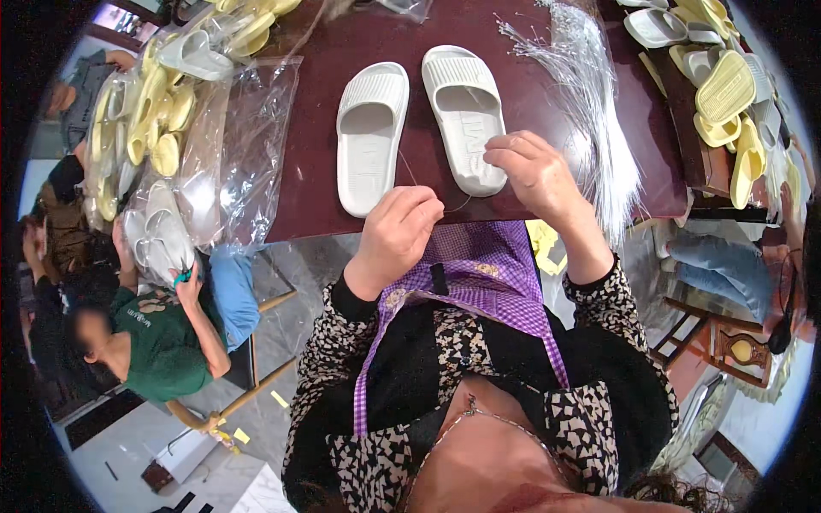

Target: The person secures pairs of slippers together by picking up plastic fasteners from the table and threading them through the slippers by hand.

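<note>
Two pale grey slide sandals lie side by side on the dark red table, toes pointing away from me. My left hand (400,227) is closed in a pinch on a thin strand, just below the heel of the left slide (359,171). Bits of the strand curve up beside that slide and out to the right. At the heel of the right slide (466,141), my right hand (539,175) has its fingertips pressed together. What those fingers hold, if anything, is too small to make out.
A bundle of thin white strands (594,120) lies right of the slides. Clear plastic bags (256,145) and bagged yellow slides (154,111) cover the left side. More yellow and grey slides (727,94) are piled right. A co-worker in green (167,350) handles bagged grey slides (160,235).
</note>
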Action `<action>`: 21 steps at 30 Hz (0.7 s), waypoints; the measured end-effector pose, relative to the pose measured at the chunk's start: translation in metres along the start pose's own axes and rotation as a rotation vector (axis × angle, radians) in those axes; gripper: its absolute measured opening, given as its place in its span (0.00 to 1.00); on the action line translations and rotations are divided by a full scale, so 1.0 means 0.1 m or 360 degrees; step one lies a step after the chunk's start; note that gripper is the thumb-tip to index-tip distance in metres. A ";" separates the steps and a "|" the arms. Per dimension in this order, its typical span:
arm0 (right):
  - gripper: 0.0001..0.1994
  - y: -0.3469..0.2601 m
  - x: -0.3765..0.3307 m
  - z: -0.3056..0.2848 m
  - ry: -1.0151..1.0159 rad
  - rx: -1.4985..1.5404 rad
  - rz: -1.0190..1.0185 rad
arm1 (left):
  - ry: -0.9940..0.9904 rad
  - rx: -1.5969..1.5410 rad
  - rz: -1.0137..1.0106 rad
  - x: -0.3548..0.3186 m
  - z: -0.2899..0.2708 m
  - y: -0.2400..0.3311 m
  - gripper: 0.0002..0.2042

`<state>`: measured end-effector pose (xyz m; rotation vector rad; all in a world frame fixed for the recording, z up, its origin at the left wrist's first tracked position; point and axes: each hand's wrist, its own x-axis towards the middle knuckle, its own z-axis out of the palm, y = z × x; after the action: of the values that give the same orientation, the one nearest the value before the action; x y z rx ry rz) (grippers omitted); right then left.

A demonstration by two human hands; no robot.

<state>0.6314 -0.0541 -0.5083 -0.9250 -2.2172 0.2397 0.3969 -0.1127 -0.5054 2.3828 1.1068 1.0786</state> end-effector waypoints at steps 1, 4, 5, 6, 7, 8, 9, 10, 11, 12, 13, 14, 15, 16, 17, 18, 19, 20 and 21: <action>0.09 0.03 -0.02 0.06 0.0011 0.0094 0.0001 | -0.0010 0.0020 -0.0036 -0.02 0.00 -0.01 0.08; 0.08 0.05 -0.06 0.22 -0.0106 0.0239 0.0000 | -0.0008 -0.0015 -0.0115 -0.13 0.02 -0.03 0.07; 0.08 0.05 -0.06 0.24 -0.0166 0.0314 0.0000 | -0.0007 -0.0032 -0.0158 -0.16 0.03 -0.03 0.07; 0.08 0.07 -0.06 0.26 -0.0162 0.0313 -0.0001 | -0.0008 -0.0029 -0.0154 -0.19 0.04 -0.04 0.07; 0.08 0.09 -0.05 0.27 -0.0197 0.0302 0.0024 | -0.0015 -0.0013 -0.0173 -0.20 0.06 -0.04 0.06; 0.08 0.12 -0.04 0.28 -0.0232 0.0289 0.0050 | -0.0022 0.0003 -0.0191 -0.21 0.08 -0.05 0.06; 0.08 0.15 -0.01 0.30 -0.0267 0.0282 0.0069 | -0.0026 0.0025 -0.0212 -0.23 0.08 -0.05 0.05; 0.08 0.19 0.03 0.33 -0.0261 0.0285 0.0062 | -0.0024 0.0034 -0.0210 -0.23 0.09 -0.07 0.05; 0.09 0.24 0.09 0.35 -0.0326 0.0217 0.0087 | -0.0036 0.0080 -0.0200 -0.20 0.12 -0.11 0.04; 0.09 0.30 0.15 0.37 -0.0390 0.0147 0.0111 | -0.0047 0.0126 -0.0189 -0.15 0.15 -0.15 0.03; 0.09 0.34 0.21 0.39 -0.0453 0.0074 0.0136 | -0.0056 0.0171 -0.0177 -0.10 0.18 -0.20 0.03; 0.09 0.40 0.23 0.44 -0.0444 0.0058 0.0131 | -0.0047 0.0172 -0.0160 -0.07 0.25 -0.26 0.03; 0.09 0.46 0.25 0.50 -0.0379 0.0066 0.0094 | -0.0006 0.0196 -0.0160 -0.02 0.34 -0.32 0.02; 0.09 0.49 0.31 0.53 -0.0320 0.0082 0.0046 | 0.0042 0.0229 -0.0171 0.04 0.38 -0.36 0.02; 0.09 0.50 0.34 0.55 -0.0262 0.0098 0.0000 | 0.0090 0.0260 -0.0181 0.10 0.42 -0.39 0.02; 0.09 0.50 0.34 0.56 -0.0259 0.0088 -0.0014 | 0.0104 0.0264 -0.0172 0.15 0.46 -0.42 0.02; 0.09 0.49 0.34 0.55 -0.0190 0.0081 -0.0014 | 0.0089 0.0333 -0.0200 0.20 0.50 -0.45 0.03; 0.09 0.48 0.34 0.54 -0.0122 0.0074 -0.0014 | 0.0073 0.0400 -0.0228 0.24 0.53 -0.48 0.03; 0.09 0.48 0.35 0.53 -0.0055 0.0069 -0.0012 | 0.0056 0.0467 -0.0257 0.28 0.55 -0.51 0.04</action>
<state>0.6047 0.0096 -0.5472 -0.8951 -2.2379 0.3008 0.4221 -0.0561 -0.5557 2.4419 1.5346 0.9634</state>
